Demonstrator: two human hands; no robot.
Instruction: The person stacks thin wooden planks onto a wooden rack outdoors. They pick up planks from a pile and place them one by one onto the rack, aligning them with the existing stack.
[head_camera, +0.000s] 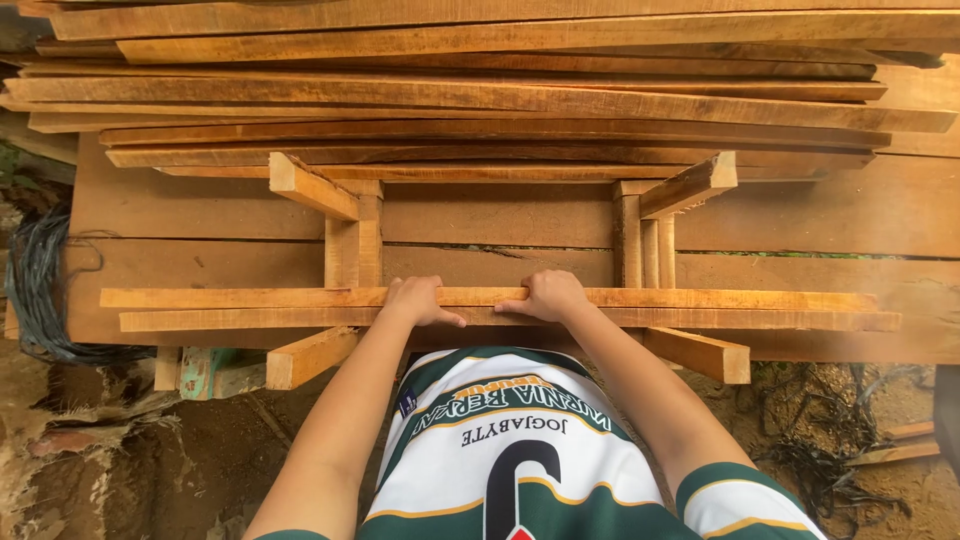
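Wooden slats (250, 308), two long thin ones, lie across a frame (345, 235) before the plank stack (480, 90). The left hand (418, 298) rests palm down with fingers curled over them; just beside it, the right hand (550, 295) grips likewise.

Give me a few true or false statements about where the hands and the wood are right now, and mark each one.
1. Both hands rest on the long wooden slats lying across the supports. True: left hand, right hand, slats.
2. The right hand holds a hammer. False: it lies on the slats with no tool in it.
3. A stack of planks lies beyond the hands. True.
4. The slats lie flat on the dirt ground. False: they sit raised on wooden supports.
5. A tangle of dark cord lies at the left. True.
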